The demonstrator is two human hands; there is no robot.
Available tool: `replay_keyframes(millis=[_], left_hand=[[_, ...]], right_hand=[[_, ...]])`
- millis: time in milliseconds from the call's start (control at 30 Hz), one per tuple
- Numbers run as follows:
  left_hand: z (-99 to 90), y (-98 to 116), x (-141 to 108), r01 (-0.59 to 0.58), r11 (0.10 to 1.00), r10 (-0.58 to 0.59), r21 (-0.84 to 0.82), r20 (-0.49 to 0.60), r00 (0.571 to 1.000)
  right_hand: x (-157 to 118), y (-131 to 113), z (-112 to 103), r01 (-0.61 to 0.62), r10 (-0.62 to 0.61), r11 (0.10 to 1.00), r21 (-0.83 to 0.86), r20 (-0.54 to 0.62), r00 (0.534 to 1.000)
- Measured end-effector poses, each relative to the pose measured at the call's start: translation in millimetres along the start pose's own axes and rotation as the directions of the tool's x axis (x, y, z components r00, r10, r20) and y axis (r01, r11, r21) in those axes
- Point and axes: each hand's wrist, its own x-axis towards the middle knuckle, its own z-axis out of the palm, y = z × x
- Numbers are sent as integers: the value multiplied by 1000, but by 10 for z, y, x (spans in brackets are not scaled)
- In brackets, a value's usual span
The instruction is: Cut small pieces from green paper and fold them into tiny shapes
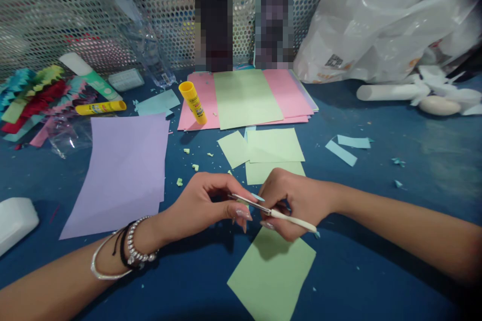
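My right hand grips small scissors with white handles, the blades pointing left. My left hand, with bracelets at the wrist, pinches a tiny light-blue scrap of paper at the blade tips. Both hands hover above a pale green paper square lying on the blue table. Further pale green pieces lie just beyond the hands.
A lilac sheet lies at left. Pink and green sheets are stacked at the back with a yellow glue stick on them. Folded colored paper fans, another glue stick, white plastic bags and blue strips surround the area.
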Motion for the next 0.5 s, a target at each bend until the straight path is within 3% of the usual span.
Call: replay_keyframes(millis=[300, 400, 500], left_hand=[[-33, -20, -10, 47, 998, -48, 40, 20, 999], [-18, -44, -22, -34, 965, 43, 262, -28, 999], [15, -79, -33, -75, 828, 195, 556, -161, 967]], right_hand=[[9, -34, -26, -6, 6, 1000, 17, 16, 1000], [11, -21, -24, -17, 17, 1000, 21, 0, 1000], [16, -12, -12, -73, 75, 997, 40, -55, 996]])
